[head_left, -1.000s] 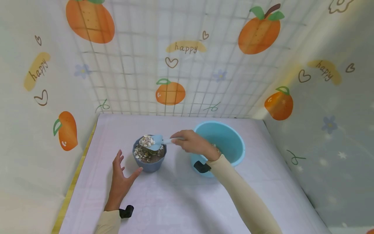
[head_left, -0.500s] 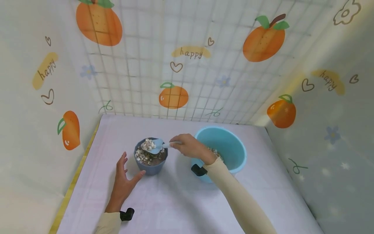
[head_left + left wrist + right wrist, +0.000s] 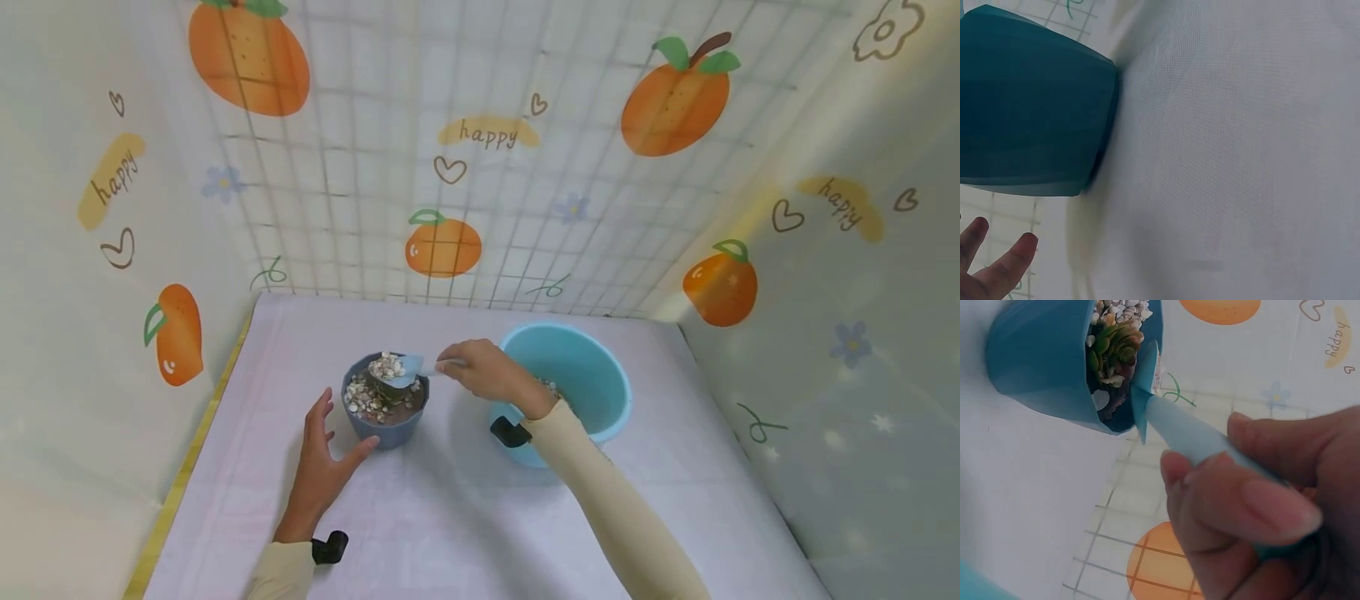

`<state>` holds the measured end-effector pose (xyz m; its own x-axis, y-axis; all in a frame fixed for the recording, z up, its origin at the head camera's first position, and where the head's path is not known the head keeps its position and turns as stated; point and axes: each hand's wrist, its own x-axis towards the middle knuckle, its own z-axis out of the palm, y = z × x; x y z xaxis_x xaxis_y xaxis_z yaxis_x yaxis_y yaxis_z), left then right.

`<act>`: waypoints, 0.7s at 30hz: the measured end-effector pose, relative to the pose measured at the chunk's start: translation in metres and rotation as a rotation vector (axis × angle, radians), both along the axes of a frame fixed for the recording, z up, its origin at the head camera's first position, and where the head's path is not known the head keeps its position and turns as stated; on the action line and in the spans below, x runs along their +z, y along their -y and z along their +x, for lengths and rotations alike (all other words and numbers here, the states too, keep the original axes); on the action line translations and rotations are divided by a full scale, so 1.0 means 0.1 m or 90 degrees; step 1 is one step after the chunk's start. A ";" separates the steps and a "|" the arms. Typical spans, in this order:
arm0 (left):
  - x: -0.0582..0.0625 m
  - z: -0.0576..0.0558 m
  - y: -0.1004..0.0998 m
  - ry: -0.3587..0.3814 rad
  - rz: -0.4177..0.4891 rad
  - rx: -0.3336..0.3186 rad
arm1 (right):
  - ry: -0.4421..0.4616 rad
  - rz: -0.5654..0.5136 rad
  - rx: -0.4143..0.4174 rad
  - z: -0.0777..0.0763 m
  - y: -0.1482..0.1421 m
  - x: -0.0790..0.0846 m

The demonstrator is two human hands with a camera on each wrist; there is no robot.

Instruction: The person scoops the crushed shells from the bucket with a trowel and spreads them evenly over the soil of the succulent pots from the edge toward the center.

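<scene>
Grips the light blue scoop (image 3: 412,367), loaded with pebbles (image 3: 387,367), in the curled right hand (image 3: 491,375) over the blue pot (image 3: 386,436), and holds the left hand (image 3: 321,468) spread just beside that pot, left of the turquoise basin (image 3: 596,375).

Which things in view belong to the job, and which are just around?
In the job:
scoop in the right hand, loaded with pebbles
pot with a plant, at the scoop's blade
basin, similar pebbles inside
left hand, beside the pot

Just around:
tablecloth
orange-print sheet
black wrist devices
</scene>
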<state>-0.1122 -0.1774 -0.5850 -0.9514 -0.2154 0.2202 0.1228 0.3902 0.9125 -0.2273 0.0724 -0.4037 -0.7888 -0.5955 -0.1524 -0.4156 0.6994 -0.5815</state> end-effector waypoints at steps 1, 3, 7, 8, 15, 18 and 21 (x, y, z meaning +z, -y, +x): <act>0.00 0.00 -0.01 -0.002 -0.001 -0.001 | 0.000 0.001 -0.002 0.01 -0.01 0.01; 0.01 0.00 -0.02 -0.003 -0.002 -0.003 | 0.004 0.000 -0.007 0.01 -0.02 0.01; 0.02 0.00 -0.04 0.000 -0.004 -0.006 | 0.015 -0.003 -0.017 0.03 -0.04 0.03; 0.02 0.00 -0.04 0.001 -0.004 -0.006 | 0.018 -0.005 -0.018 0.03 -0.05 0.03; 0.05 -0.01 -0.06 -0.005 -0.007 -0.011 | 0.016 -0.003 -0.021 0.06 -0.10 0.03; 0.06 -0.01 -0.06 -0.007 -0.010 -0.012 | 0.020 -0.004 -0.024 0.07 -0.12 0.03; 0.07 -0.02 -0.06 -0.015 -0.012 -0.016 | 0.024 -0.005 -0.027 0.08 -0.13 0.04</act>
